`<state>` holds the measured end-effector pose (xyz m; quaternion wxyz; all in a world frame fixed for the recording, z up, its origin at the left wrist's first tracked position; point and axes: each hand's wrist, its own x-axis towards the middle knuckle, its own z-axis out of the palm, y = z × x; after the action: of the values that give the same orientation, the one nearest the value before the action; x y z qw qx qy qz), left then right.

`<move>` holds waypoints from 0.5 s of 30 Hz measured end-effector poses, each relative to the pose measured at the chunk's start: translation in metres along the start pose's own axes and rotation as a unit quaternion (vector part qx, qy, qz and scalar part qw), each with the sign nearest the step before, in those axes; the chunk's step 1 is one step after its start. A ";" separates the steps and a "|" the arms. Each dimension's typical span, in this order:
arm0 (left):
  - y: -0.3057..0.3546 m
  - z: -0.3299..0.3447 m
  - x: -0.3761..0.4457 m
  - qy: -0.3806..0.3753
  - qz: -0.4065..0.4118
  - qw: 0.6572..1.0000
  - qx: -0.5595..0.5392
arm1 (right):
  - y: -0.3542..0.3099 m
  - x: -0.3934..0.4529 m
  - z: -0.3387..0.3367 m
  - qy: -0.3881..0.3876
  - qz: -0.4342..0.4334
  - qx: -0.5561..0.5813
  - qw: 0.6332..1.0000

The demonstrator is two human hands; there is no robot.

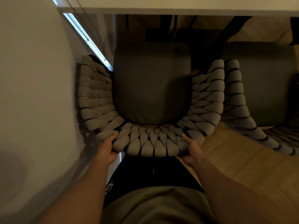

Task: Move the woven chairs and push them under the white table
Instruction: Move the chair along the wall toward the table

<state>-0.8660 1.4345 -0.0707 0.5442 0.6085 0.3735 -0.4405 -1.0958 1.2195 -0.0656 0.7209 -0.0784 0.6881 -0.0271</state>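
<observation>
Hidden: the legs of the near woven chair [150, 143], covered by its own seat and rim. Cut off at 3 o'clock: a second woven chair [239, 101], only its left woven side and part of its dark cushion [262, 81] showing. Cut off at 12 o'clock: the white table [178, 10], just its near edge and a strip of top visible, with dark legs or frame beneath too dim to sort out. Blurred and hard to read at 9 o'clock: a pale wall or curtain [32, 78], a bright slanted strip [84, 34] beside it.

Counted: two woven chairs, one white table, two hands.

Near chair at centre, dark seat cushion [152, 81] pointing toward 12 o'clock, front edge close below the table edge but whether under it cannot be told. Second chair just beside it at 3 o'clock, woven sides nearly touching.

Left hand [107, 150] at 7 o'clock of the chair's back rim, thumb on top of the weave, fingers curled under and out of sight. Right hand [191, 151] at 5 o'clock of the same rim, thumb likewise on top, fingers wrapped beneath, clamped on the woven rim.

Wooden floor [234, 159] at 4 o'clock. Dark shorts and an olive shirt at 6 o'clock.
</observation>
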 end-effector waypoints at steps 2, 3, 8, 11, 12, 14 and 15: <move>-0.005 0.004 0.000 -0.006 -0.003 1.000 -0.007 | 0.002 0.006 0.001 0.005 0.003 0.032 0.999; -0.006 0.005 0.000 -0.006 -0.003 1.000 -0.005 | 0.002 0.007 0.001 0.010 0.001 0.044 0.999; -0.011 0.008 0.005 0.037 0.005 0.999 -0.039 | 0.004 0.008 0.003 0.046 -0.011 0.080 0.996; -0.009 0.012 0.000 0.049 0.016 0.996 -0.071 | 0.003 0.011 0.005 0.055 -0.018 0.103 0.993; -0.008 0.016 -0.003 0.043 0.018 0.995 -0.084 | 0.001 0.011 0.005 0.054 -0.023 0.110 0.992; -0.007 0.024 -0.010 0.038 0.026 0.994 -0.102 | -0.004 0.017 0.000 0.056 -0.032 0.129 0.990; -0.006 0.028 -0.015 0.033 0.029 0.993 -0.105 | -0.007 0.016 -0.001 0.053 -0.032 0.129 0.990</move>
<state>-0.8804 1.4076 -0.0595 0.6053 0.5727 0.4177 -0.3621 -1.0958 1.2101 -0.0804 0.6863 -0.0053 0.7131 -0.1427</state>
